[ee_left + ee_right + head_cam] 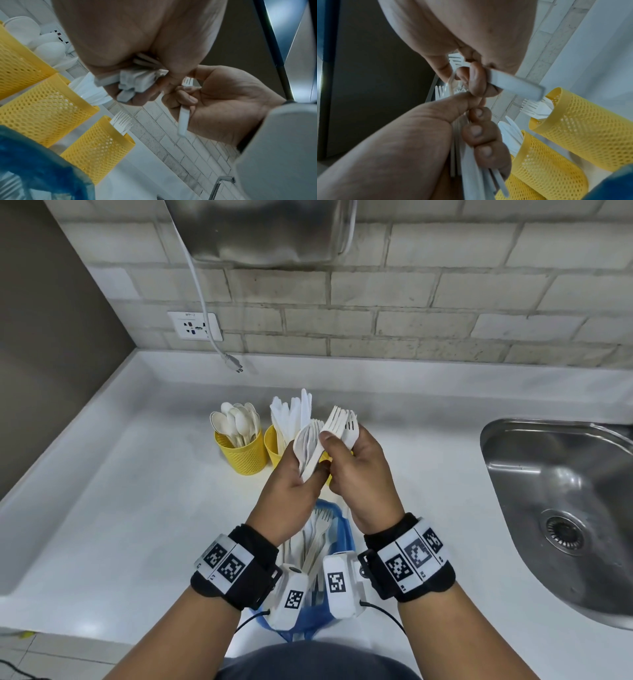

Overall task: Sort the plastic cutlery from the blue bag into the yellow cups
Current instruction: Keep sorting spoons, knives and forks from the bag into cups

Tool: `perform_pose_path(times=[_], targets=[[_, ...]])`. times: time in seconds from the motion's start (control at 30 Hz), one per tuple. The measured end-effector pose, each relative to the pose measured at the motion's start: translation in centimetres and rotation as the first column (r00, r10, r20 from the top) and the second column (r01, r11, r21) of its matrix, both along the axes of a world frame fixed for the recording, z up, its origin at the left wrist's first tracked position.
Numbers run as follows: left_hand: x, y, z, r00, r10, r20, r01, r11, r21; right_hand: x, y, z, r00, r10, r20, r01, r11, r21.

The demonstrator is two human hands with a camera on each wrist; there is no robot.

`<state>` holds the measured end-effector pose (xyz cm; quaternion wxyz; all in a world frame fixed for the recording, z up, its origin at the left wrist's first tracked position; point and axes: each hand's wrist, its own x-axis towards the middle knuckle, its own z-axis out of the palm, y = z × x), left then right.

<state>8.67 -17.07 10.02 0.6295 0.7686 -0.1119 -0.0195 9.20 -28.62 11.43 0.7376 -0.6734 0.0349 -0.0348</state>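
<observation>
Above the blue bag (342, 525), my left hand (305, 474) grips a bundle of white plastic forks (308, 445), tines up. My right hand (337, 446) pinches a few forks (342, 421) beside that bundle; its fingers curl round one handle (515, 85). Three yellow mesh cups stand behind the hands. The left cup (241, 455) holds spoons and the middle cup (274, 445) holds knives. The third cup (97, 146) holds a few forks and is mostly hidden by the hands in the head view. More forks lie in the bag.
The white counter (137, 508) runs left to a raised edge. A steel sink (561, 508) is set in at the right. A brick wall with a socket (195, 326) and a hanging white cable (233, 363) stands behind the cups.
</observation>
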Motion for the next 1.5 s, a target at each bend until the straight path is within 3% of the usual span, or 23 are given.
perform_pose_path(times=[0.23,0.3,0.43,0.63,0.8,0.87,1.0,1.2,1.37,1.5], targets=[[-0.1,0.4,-0.4,0.996,-0.018,-0.089,0.017,1.0,-0.017,0.9,-1.0,1.6,0.989,-0.104,-0.109,0.135,0.931,0.338],[-0.1,0.4,-0.2,0.994,-0.021,-0.103,0.017,0.999,-0.036,1.5,-1.6,1.4,0.985,-0.105,-0.138,0.158,0.869,0.469],[0.0,0.4,-0.2,0.994,-0.036,-0.106,0.034,0.999,-0.019,1.7,-3.0,1.0,0.985,0.028,-0.168,0.105,0.679,0.727],[0.6,0.5,-0.5,0.99,0.002,-0.143,-0.009,0.999,-0.052,2.2,-3.5,0.5,0.99,0.039,-0.132,0.077,0.64,0.764],[0.6,0.6,-0.6,0.988,-0.004,-0.157,-0.005,0.998,-0.055,2.1,-3.3,-0.1,0.982,0.14,-0.13,0.026,0.58,0.814],[0.6,0.7,-0.8,0.986,0.001,-0.166,-0.012,0.998,-0.062,2.0,-3.1,-0.1,0.983,0.139,-0.119,0.014,0.592,0.806],[0.6,0.9,-0.4,0.986,-0.005,-0.168,-0.006,0.998,-0.062,2.1,-2.6,0.1,0.979,0.129,-0.158,0.016,0.722,0.692],[0.2,0.7,-0.1,0.972,0.026,-0.235,-0.059,0.989,-0.136,1.8,-2.2,0.3,0.975,0.024,-0.219,0.06,0.928,0.368],[-0.1,0.3,-0.2,0.971,-0.037,-0.238,-0.014,0.978,-0.207,1.1,-2.4,-0.3,0.984,0.066,-0.168,-0.042,0.989,0.142],[-0.4,0.2,-0.4,0.95,-0.09,-0.299,0.015,0.969,-0.247,0.5,-2.2,0.0,0.99,0.102,-0.098,-0.097,0.994,0.057]])
